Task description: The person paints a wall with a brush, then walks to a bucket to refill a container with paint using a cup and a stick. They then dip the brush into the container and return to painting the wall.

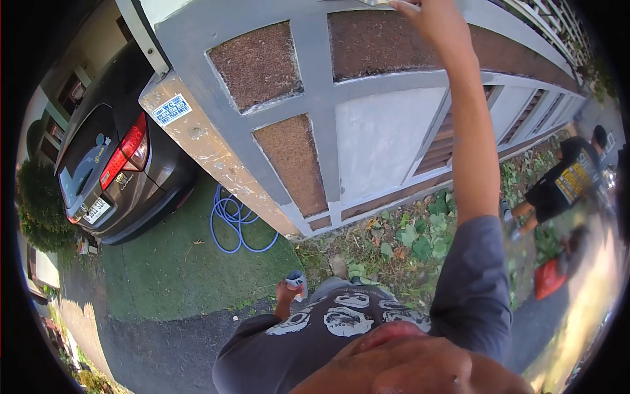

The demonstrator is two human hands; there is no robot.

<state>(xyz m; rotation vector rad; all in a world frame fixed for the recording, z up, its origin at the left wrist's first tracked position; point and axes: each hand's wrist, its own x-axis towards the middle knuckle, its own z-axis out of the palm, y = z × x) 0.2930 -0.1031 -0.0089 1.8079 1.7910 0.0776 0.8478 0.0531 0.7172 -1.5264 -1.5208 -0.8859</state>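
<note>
Closest to the camera, the wearer's head (pixel 420 368) blocks the bottom edge and hides part of the dark T-shirt (pixel 367 322). Black lens borders hide the corners.

The raised right forearm (pixel 472 131) crosses in front of the wall (pixel 312 46), covering parts of its panels. At the wall's top, the right hand (pixel 436 20) has its fingers closed around a thin tool (pixel 380 2); the top edge cuts both off, so the tool's working end cannot be made out.

Low in front of the wall's near corner, the left hand (pixel 287 292) is curled around a small container (pixel 295 280), pale and bluish; its contents are unclear.

Left of the wall is a dark car (pixel 138 157), with a loose blue hose (pixel 226 226) on green ground between them. Leafy plants (pixel 420 236) grow along the wall's foot. Beyond them, to the right, a person in black clothing (pixel 564 180) is bent over, near a blurred red object (pixel 550 279).

The wall has a grey frame around rough brown panels and smooth whitish ones, with slatted openings farther along. Its tan edge is scuffed and carries a blue and white sticker (pixel 172 110).
</note>
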